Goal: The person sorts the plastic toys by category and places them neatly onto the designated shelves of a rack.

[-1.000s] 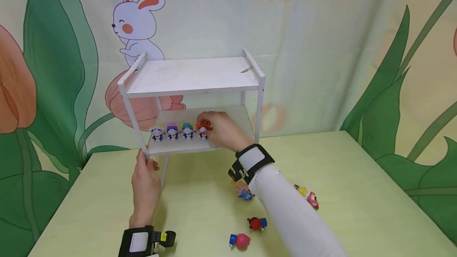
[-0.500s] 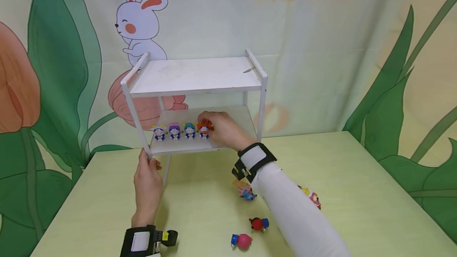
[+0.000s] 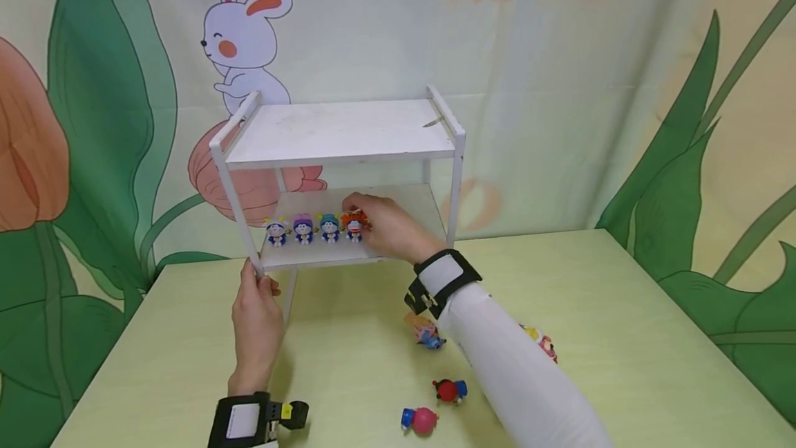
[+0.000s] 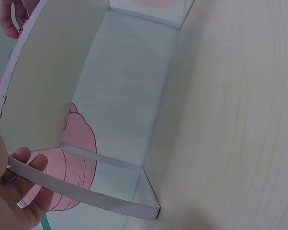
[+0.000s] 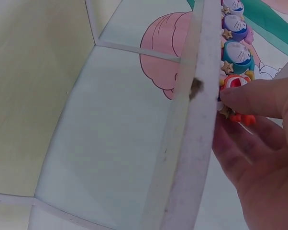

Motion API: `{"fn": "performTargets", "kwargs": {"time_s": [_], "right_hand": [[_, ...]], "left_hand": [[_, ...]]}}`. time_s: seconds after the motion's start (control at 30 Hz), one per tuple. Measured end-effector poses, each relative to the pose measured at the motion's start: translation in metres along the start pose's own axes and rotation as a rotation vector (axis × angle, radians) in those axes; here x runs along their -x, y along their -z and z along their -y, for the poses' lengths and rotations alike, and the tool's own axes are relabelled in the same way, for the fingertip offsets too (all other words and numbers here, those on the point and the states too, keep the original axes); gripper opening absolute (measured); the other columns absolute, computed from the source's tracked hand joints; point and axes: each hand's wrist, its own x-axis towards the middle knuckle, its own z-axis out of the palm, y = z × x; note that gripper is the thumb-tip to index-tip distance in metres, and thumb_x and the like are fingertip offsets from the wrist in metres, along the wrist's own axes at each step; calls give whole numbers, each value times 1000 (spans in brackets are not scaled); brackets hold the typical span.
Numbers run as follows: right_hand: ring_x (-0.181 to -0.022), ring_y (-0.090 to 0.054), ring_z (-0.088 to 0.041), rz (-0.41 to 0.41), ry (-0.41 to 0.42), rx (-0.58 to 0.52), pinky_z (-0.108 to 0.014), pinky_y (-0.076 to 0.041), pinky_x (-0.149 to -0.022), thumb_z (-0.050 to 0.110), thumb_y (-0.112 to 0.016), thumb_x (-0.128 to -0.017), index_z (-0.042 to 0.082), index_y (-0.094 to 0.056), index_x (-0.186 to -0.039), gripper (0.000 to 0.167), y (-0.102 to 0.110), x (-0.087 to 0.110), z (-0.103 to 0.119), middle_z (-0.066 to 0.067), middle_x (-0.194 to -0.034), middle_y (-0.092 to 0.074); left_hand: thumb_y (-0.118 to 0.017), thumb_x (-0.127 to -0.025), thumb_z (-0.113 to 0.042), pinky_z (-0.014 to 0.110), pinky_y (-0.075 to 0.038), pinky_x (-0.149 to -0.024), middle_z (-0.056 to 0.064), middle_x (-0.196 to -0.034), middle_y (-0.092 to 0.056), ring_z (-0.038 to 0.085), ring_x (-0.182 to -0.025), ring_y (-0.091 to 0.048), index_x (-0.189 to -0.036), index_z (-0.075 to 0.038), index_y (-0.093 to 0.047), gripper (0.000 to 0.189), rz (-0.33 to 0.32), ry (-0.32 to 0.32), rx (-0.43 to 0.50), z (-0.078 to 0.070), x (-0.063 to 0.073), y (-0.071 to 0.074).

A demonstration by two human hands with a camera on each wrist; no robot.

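My right hand (image 3: 392, 228) pinches a small figurine with an orange-red crab-like hat (image 3: 354, 225) on the middle board of a white two-tier shelf (image 3: 336, 131). Left of it stand three similar figurines in a row: one in a teal hat (image 3: 329, 227), one in a purple hat (image 3: 303, 229) and one in a pale hat (image 3: 276, 232). In the right wrist view the thumb (image 5: 259, 98) lies against the orange figurine (image 5: 237, 81). My left hand (image 3: 258, 320) grips the shelf's front left leg just under that board; the left wrist view shows fingers around the leg (image 4: 86, 194).
On the green-yellow table (image 3: 622, 337) lie more figurines: a blue one with orange-blond hair (image 3: 428, 332), a red and blue one (image 3: 450, 390), a pink and blue one (image 3: 420, 421) and a yellow and red one (image 3: 539, 341), partly behind the right sleeve. A printed curtain (image 3: 547, 88) hangs behind.
The whole head view has shifted slightly to the right. The right hand stays at the orange-hatted figurine, and the left hand keeps its grip on the leg.
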Motion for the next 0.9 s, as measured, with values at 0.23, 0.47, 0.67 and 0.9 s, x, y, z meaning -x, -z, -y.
{"fn": "performTargets", "kwargs": {"time_s": [0.23,0.47,0.67,0.9], "right_hand": [[-132,-40,-22,48,-23,3,-32,-36,-106,-9,-56,-81,11,-43,-145,69,3,7,4,-11,-144,-43],[-138,-31,-33,-20,-8,56,-48,-32,-109,4,-63,-84,15,-43,-146,66,8,24,9,-15,-150,-34],[-138,-31,-31,-92,19,-5,-46,-28,-111,6,-60,-88,13,-50,-139,53,12,56,14,-15,-148,-38],[-134,-36,-29,-126,11,-149,-45,-35,-107,-2,-55,-89,8,-59,-129,42,9,104,7,-14,-145,-42]], "left_hand": [[-39,-104,-2,57,-47,-86,20,-100,-57,35,-91,-57,-142,-2,-36,37,-2,-5,-6,-2,0,0],[-38,-104,-1,54,-49,-82,20,-99,-57,35,-90,-58,-142,-1,-35,38,1,-7,-17,-1,0,1],[-37,-105,-2,55,-49,-82,20,-100,-56,35,-91,-58,-142,-2,-35,38,16,-3,-17,0,-2,3],[-37,-105,-2,50,-49,-78,20,-98,-58,34,-89,-59,-144,0,-34,39,9,-40,-10,1,-3,4]]}}
